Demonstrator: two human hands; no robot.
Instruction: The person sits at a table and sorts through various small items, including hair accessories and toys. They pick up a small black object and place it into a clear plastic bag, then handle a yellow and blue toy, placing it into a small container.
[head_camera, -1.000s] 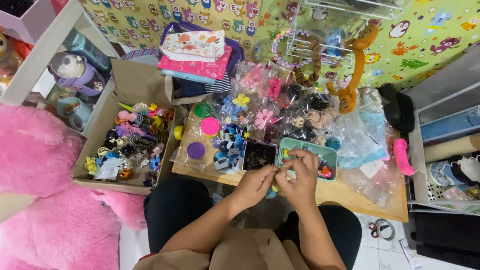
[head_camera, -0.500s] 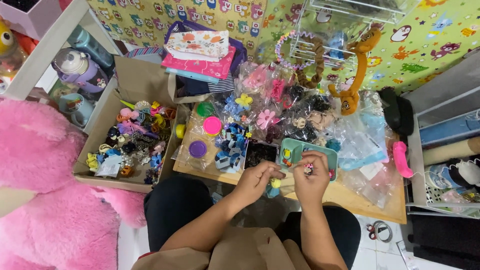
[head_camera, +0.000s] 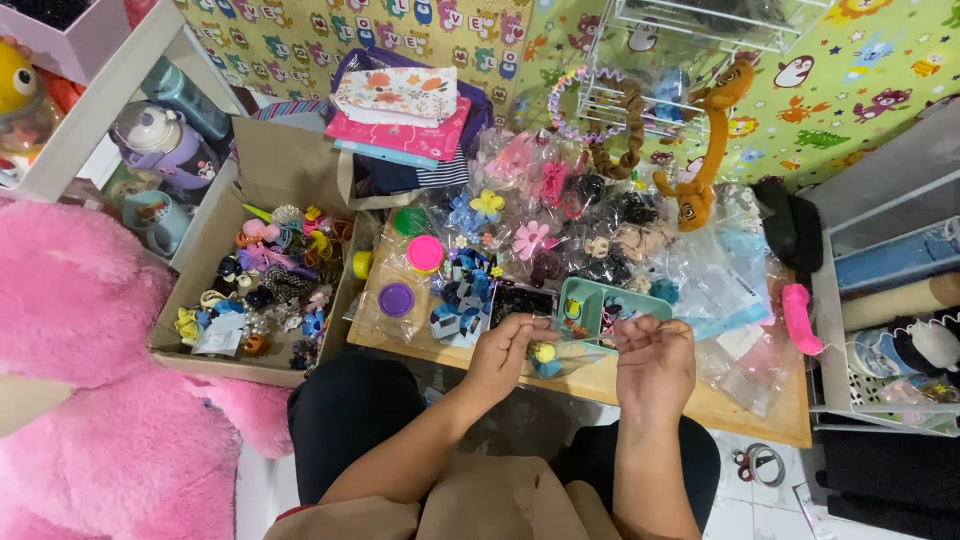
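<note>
My left hand (head_camera: 503, 352) pinches one end of a small clear plastic bag (head_camera: 565, 362) at the front edge of the wooden table (head_camera: 735, 412). A little yellow and blue trinket (head_camera: 545, 354) sits inside the bag by my left fingers. My right hand (head_camera: 655, 362) has its fingers curled on the bag's other end. The two hands are a short way apart. Just beyond them lies a teal compartment tray (head_camera: 597, 297) with small accessories in it.
Bagged hair clips and bows (head_camera: 570, 220) cover the table. Pink-lidded (head_camera: 425, 253) and purple-lidded (head_camera: 397, 299) tubs stand at its left. A cardboard box of trinkets (head_camera: 262, 285) sits further left, beside a big pink plush (head_camera: 85, 330). Scissors (head_camera: 760, 463) lie on the floor.
My hands were together over the teal tray; they have drawn back to the table's front edge and spread apart, with the clear bag stretched between them.
</note>
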